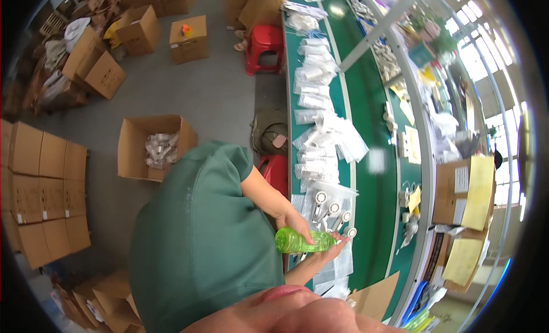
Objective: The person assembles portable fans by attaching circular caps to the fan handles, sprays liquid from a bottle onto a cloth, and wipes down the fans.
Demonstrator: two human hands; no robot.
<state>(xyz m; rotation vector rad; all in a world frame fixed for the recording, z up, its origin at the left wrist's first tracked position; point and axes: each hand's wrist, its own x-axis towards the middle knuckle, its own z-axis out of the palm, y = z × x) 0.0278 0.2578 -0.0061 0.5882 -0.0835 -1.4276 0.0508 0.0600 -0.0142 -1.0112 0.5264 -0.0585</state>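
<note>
A translucent light-green bottle (290,241) lies sideways between my hands, above the near edge of the bench. My left hand (295,223) is closed round its side. My right hand (333,251) is closed at its narrower neck end, with the fingers partly hidden by the bottle. Just past the right fingertips is a white part with a round head (350,233); I cannot tell whether it touches the bottle. Similar white round-headed parts (333,208) lie in a row on clear plastic bags beside my hands.
Many clear bags with white parts (317,98) line the green bench (343,98). A green conveyor strip (374,201) runs behind it. Red stools (266,47) stand along the bench. An open carton (128,150) of clear pieces is on the floor, near stacked cartons (43,178).
</note>
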